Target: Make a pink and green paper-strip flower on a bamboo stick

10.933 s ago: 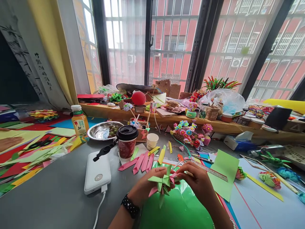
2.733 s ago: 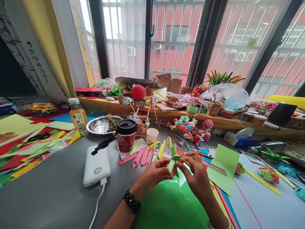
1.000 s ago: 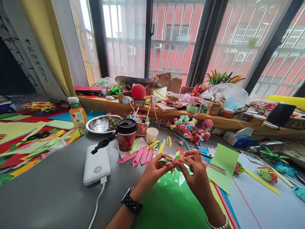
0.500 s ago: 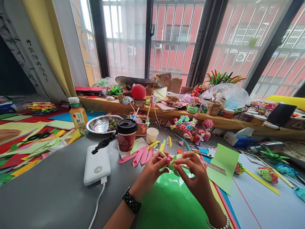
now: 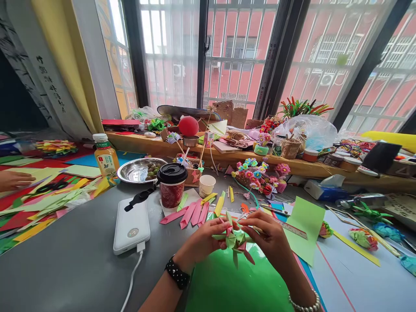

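Observation:
A folded paper flower (image 5: 236,241) in pink and light green is between my hands, its pointed petals spreading outward. My left hand (image 5: 204,239) is closed around its left side, thumb and fingers on the petals. On the other side, my right hand (image 5: 272,234) pinches the flower's upper right part; its fingertips partly hide what they grip. Beneath lies a glossy green sheet (image 5: 224,281). Pink folded paper strips (image 5: 191,213) rest just beyond my left hand, with yellow and green strips (image 5: 219,203) near them.
A white power bank (image 5: 131,225) with a cable, a lidded coffee cup (image 5: 172,190), a paper cup (image 5: 206,186) and a steel plate (image 5: 131,173) stand left. Another person's hand (image 5: 14,180) is over coloured paper at far left. Light-green paper (image 5: 305,229) lies right.
The flower has tilted, so more of its petals now show and point downward toward me. My hands stay on it. The other person's hand has come further into view at left.

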A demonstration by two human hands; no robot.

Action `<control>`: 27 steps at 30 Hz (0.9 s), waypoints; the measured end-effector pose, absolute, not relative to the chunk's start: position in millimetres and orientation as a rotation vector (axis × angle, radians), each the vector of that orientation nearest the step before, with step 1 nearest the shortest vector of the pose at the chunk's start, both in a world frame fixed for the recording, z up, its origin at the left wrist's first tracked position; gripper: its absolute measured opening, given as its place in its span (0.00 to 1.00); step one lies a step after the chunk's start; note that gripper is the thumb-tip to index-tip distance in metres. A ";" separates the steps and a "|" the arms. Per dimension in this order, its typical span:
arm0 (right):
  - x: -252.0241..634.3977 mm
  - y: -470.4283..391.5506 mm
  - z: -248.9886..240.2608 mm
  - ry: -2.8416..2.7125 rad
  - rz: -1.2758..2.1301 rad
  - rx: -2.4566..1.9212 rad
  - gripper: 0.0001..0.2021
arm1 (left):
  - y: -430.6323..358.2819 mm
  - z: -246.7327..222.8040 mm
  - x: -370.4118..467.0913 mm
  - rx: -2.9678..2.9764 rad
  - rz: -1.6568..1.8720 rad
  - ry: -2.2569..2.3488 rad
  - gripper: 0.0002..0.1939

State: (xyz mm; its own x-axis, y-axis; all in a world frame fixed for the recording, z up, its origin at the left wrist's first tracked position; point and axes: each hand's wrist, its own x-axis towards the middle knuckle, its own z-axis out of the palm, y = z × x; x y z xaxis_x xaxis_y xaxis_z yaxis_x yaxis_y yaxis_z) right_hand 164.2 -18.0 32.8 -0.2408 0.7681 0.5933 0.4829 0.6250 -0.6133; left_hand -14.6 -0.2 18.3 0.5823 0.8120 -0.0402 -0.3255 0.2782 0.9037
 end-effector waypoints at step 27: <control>161.8 -17.6 29.5 -1.967 0.573 -1.101 0.11 | 4.1 15.5 -18.8 0.996 0.607 0.620 0.30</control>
State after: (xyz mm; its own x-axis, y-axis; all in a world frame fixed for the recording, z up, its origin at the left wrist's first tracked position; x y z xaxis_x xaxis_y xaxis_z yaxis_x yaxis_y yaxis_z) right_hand 161.8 -17.6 29.5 -0.3080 0.8541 0.4192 0.4951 0.5201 -0.6959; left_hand -18.8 4.1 15.5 0.6752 0.7116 -0.1943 -0.1785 0.4132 0.8930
